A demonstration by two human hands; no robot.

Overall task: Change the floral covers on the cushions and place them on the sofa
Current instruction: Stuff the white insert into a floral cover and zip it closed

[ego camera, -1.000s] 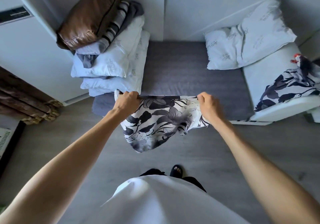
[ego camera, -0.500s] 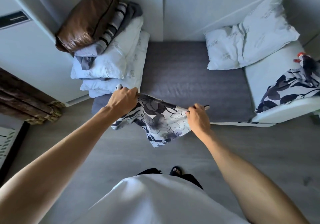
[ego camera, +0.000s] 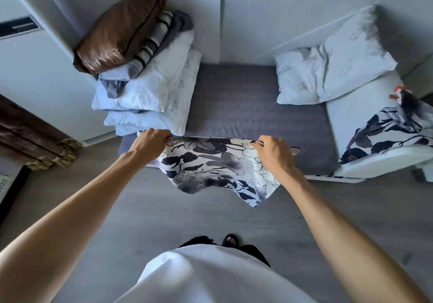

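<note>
While the floral cushion cover (ego camera: 218,166) hangs below the fingers, its top edge is pinched tight by the left hand (ego camera: 150,142) and right hand (ego camera: 273,153), stretched between.

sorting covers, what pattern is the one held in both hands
Cover: dark grey and black floral on white, seen in the head view.

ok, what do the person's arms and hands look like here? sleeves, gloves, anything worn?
Both forearms are bare up to the frame edge: no sleeves show. The left hand and right hand wear no gloves, and no rings, watch or bracelets show. The only clothing in sight is a white top at the bottom of the frame, with dark clothing below it and a dark open-toed shoe.
</note>
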